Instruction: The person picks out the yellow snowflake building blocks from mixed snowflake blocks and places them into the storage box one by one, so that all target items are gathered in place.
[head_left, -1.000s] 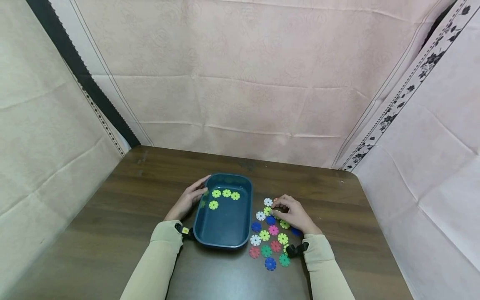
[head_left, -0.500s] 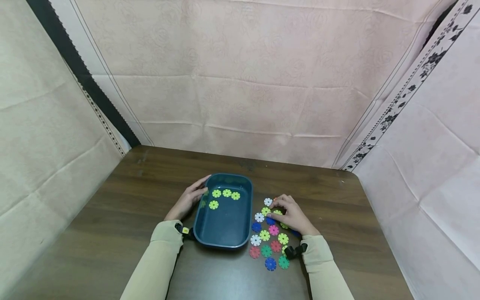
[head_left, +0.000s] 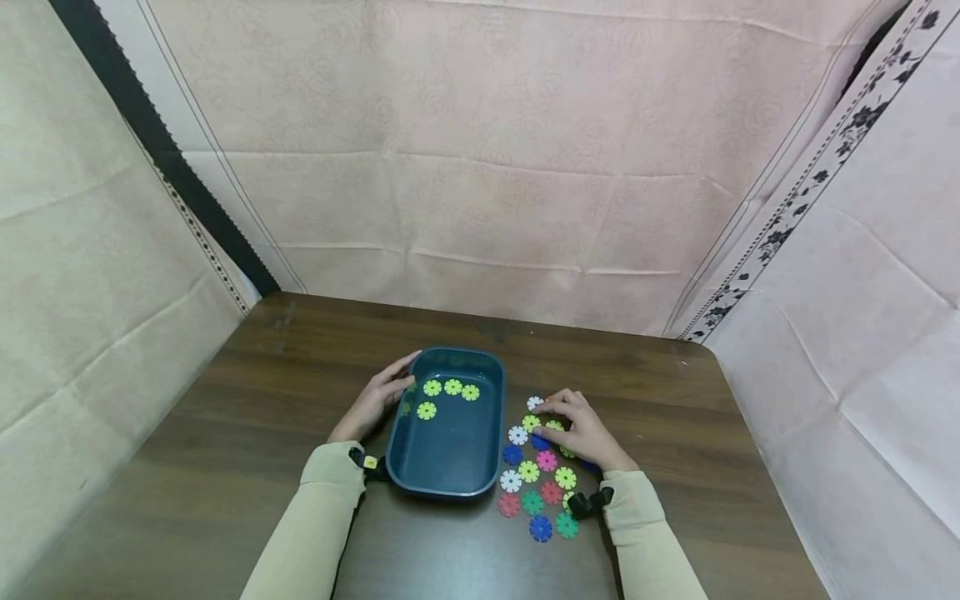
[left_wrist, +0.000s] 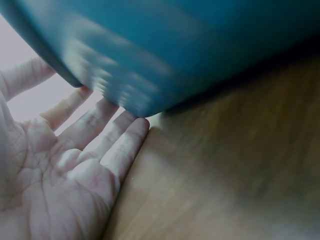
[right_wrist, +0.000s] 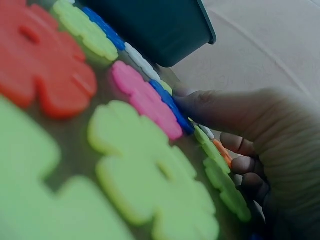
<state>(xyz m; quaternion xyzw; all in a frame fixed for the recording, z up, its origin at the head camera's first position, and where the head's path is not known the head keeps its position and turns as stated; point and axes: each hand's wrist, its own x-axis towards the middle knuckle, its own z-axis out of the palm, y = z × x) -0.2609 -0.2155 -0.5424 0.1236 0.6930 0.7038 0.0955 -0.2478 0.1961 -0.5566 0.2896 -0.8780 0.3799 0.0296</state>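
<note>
At the tray's left side my left hand (head_left: pixel 372 404) holds the blue tray (head_left: pixel 447 467), its thumb at the rim. In the left wrist view its fingers (left_wrist: pixel 117 145) lie against the outer wall. Several yellow-green notched discs (head_left: pixel 427 410) lie inside the tray. To the right, my right hand (head_left: pixel 588 429) pinches a yellow-green notched disc (head_left: pixel 530 422) between thumb and fingers, low among the loose discs. The right wrist view shows the thumb (right_wrist: pixel 215 107) beside a blue disc (right_wrist: pixel 170 105); the fingertips' contact is partly hidden.
Around the right hand lie several loose discs, among them white (head_left: pixel 511 481), pink (head_left: pixel 547 460), red (head_left: pixel 509 504), green (head_left: pixel 566 525) and blue (head_left: pixel 540 528). The wooden table (head_left: pixel 225 467) is bounded by pale cloth walls (head_left: pixel 480 200) behind and at both sides.
My right hand has shifted slightly left, and the yellow-green disc at its fingertips and a white disc beside it have slid slightly left. The left hand and tray have stayed put.
</note>
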